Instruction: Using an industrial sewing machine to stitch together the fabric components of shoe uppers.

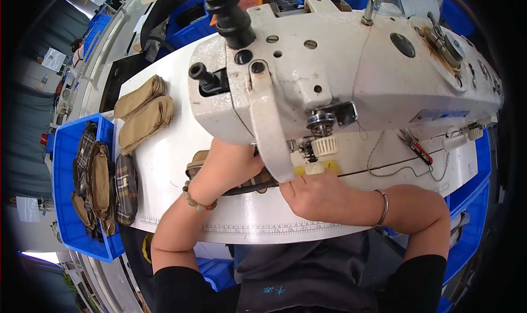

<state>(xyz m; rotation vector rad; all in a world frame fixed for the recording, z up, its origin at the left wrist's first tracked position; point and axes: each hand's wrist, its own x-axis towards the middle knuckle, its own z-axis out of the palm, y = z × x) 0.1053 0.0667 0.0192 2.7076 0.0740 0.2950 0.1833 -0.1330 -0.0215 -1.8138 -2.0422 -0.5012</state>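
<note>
As the head view looks down, a plaid cloth piece [257, 181] lies under the sewing machine's [329, 77] front end. The left hand [233, 167] reaches over it there; the right hand [315, 195] curls just below the machine. Fingertips hide, so I cannot tell either grip. If fingers slip near the hidden needle, they could get poked. The machine's blue label [442, 114] is too small to read; blue writing [274, 289] marks the apron [318, 274].

On table [159, 197], fabric piece [255, 181] was placed beneath sewing machine [329, 60]; fabric stacks [145, 125] were set to left; bin [65, 186] was positioned beyond left edge; snips [421, 152] were laid right.
</note>
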